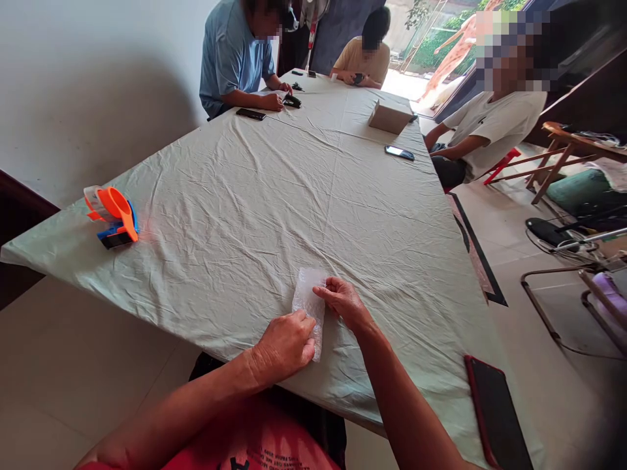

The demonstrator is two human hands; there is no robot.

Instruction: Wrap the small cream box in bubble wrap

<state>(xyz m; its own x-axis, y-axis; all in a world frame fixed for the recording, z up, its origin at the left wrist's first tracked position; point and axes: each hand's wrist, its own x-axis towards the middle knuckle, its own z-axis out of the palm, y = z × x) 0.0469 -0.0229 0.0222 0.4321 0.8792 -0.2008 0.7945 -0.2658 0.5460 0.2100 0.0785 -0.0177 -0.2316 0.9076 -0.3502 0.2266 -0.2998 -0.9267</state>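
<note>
A narrow strip of clear bubble wrap (308, 282) lies near the front edge of the cloth-covered table (274, 215). My left hand (285, 344) is closed over its lower part, fingers curled and thumb low at the right side. With thumb and fingers, my right hand (345, 304) pinches the strip's right edge higher up. Whether something sits inside the wrap cannot be made out. Farther left on the table stands an orange and blue tape dispenser (117, 219) with a roll of clear tape.
A phone in a red case (497, 411) lies at the right front corner. Toward the far end are a cardboard box (390, 119), a lit phone (399, 153) and a black phone (251, 114). Several people sit around the table; one in blue (235, 59) touches a dark object.
</note>
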